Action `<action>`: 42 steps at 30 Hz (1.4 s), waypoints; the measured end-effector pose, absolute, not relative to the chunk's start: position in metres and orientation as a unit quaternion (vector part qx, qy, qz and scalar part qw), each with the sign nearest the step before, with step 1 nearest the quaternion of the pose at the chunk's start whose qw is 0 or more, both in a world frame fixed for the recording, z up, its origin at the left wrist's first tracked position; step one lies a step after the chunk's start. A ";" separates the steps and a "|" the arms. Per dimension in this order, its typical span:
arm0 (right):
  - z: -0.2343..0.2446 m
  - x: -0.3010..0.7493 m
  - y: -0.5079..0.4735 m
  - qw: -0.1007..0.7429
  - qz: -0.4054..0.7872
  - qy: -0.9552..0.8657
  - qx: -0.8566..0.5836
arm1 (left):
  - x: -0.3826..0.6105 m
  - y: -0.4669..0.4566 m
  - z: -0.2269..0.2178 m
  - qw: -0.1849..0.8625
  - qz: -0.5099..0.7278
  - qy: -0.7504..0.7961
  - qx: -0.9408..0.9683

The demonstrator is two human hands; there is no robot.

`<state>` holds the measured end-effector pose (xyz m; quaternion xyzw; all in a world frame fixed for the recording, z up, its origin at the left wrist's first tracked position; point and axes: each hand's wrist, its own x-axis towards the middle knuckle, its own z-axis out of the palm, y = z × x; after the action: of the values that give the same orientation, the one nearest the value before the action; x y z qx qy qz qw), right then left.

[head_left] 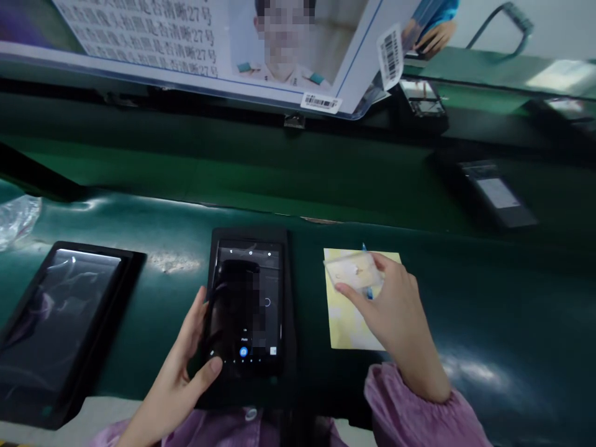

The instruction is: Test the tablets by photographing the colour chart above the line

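Observation:
A black tablet [242, 285] with a camera screen lit lies in a dark tray [289, 310] in front of me. My left hand [186, 360] grips its lower left edge, thumb on the front and fingers along the side. Between the thumb and fingers of my right hand [395, 298] is a small clear plastic case [351, 271], tilted, with something tiny in it that I cannot make out. Under that hand lies a yellow sheet of paper [342, 323]. A blue pen [364, 247] shows partly behind the case.
Another tablet in a tray [69, 304] lies at the left, near a clear plastic bag [18, 217]. A printed sign [186, 43] hangs across the top. Beyond the table edge, trays with devices [498, 192] stand on a lower green surface. Another person's hand [435, 38] is far off.

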<state>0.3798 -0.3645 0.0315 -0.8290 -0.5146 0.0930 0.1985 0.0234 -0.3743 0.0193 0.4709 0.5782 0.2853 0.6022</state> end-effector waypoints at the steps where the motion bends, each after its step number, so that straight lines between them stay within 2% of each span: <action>1: 0.037 0.376 -0.362 0.207 0.105 -0.516 -0.824 | 0.023 -0.375 0.020 0.590 0.289 0.582 0.479; 5: 0.060 0.357 -0.347 0.228 0.171 -0.562 -0.776 | 0.015 -0.380 0.013 0.571 0.301 0.563 0.516; 8: 0.070 0.344 -0.327 0.287 0.141 -0.638 -0.700 | 0.014 -0.384 0.004 0.548 0.302 0.554 0.549; 11: 0.071 0.332 -0.307 0.344 0.112 -0.697 -0.619 | 0.019 -0.386 0.001 0.478 0.308 0.555 0.607; 15: 0.063 0.318 -0.291 0.367 0.098 -0.734 -0.563 | 0.026 -0.385 -0.002 0.466 0.314 0.557 0.611; 23: 0.049 0.305 -0.284 0.384 0.086 -0.735 -0.552 | 0.034 -0.384 -0.021 0.470 0.318 0.557 0.606; 30: 0.041 0.303 -0.283 0.400 0.098 -0.728 -0.548 | 0.038 -0.381 -0.018 0.408 0.303 0.567 0.648; 42: 0.037 0.301 -0.282 0.421 0.107 -0.719 -0.542 | 0.039 -0.380 -0.016 0.404 0.297 0.568 0.652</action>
<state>0.3012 -0.2822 0.0372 -0.5420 -0.7192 0.1074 0.4213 0.0390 -0.3800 -0.0165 0.6524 0.5685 0.2966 0.4040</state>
